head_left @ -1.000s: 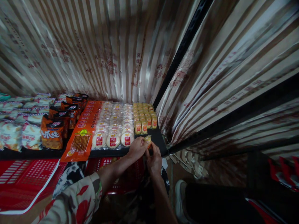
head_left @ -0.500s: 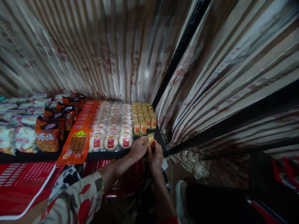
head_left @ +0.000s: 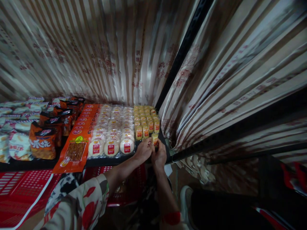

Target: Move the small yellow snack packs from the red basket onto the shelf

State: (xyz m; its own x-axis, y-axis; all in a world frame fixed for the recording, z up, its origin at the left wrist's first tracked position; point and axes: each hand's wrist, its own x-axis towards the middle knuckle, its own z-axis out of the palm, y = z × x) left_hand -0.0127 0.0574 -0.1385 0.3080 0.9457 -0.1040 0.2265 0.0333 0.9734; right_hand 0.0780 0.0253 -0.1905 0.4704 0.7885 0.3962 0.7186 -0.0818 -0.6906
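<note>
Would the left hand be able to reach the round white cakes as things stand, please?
Probably yes: the left hand rests right beside the round white cakes, nothing between them, though its grip shares a small yellow packet with the right hand.

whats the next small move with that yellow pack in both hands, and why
Probably ease the yellow pack down onto the shelf, right in front of the yellow rows. Left hand and right hand pinch it together at the front edge, where the right column seems to have a bare spot beside the front packs.

Glossy plastic wrappers (head_left: 111, 147) on a matt black shelf (head_left: 31, 164).
</note>
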